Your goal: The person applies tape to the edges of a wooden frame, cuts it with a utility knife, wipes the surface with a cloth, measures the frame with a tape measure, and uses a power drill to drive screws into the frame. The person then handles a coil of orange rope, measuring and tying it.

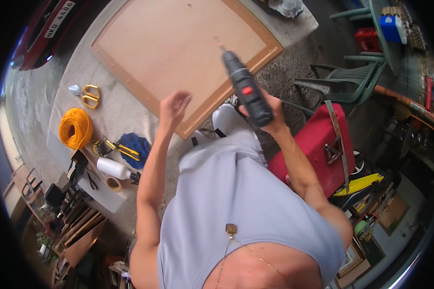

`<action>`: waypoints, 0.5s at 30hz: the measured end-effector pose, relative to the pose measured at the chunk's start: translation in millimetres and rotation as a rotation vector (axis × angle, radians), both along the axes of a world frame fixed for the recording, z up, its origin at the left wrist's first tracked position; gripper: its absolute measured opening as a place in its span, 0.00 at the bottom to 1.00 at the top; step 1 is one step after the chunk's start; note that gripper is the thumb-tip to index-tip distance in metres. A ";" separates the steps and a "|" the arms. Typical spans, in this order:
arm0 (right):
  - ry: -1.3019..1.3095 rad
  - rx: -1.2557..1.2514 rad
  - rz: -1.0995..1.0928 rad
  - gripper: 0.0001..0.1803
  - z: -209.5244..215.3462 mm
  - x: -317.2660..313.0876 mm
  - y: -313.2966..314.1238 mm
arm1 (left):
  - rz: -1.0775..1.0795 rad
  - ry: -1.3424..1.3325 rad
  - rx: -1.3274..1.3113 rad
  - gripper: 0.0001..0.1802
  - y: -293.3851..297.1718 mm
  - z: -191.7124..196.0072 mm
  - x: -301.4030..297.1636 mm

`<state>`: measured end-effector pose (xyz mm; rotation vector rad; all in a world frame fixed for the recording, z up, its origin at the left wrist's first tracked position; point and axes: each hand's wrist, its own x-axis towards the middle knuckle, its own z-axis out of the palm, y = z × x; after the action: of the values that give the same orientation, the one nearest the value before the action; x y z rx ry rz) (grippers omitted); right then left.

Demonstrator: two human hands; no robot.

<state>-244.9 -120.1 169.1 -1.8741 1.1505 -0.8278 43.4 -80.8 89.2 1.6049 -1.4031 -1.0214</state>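
Head cam: right hand [270,113] has its fingers wrapped around a black drill [246,90], bit aimed at the framed board [178,48] on the counter [115,113]. Left hand [173,107] hovers empty over the board's near edge, fingers loosely spread.

A single head-worn fisheye looks steeply down, close over the wooden board [178,53].
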 end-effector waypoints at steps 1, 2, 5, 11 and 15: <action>0.056 -0.041 -0.034 0.38 -1.5 -30.5 -1.4 | -0.083 -0.015 0.020 0.06 -27.6 -5.9 -27.4; 0.053 -0.004 -0.109 0.37 -2.7 -52.2 -0.4 | -0.163 -0.026 0.039 0.05 -52.4 -13.4 -53.3; -0.086 0.318 -0.411 0.31 -1.5 -108.1 8.7 | -0.362 -0.055 0.054 0.06 -108.9 -29.9 -113.7; -0.238 0.519 -0.460 0.15 4.6 -166.9 21.9 | -0.536 -0.174 -0.059 0.05 -136.8 -58.9 -159.6; -0.213 0.410 -0.259 0.25 1.1 -171.7 15.1 | -0.486 -0.335 -0.149 0.03 -138.1 -64.3 -171.2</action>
<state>-416.7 -105.0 170.2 -1.2906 1.3268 -0.8343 -127.8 -218.9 24.9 1.3980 -2.1174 -0.9070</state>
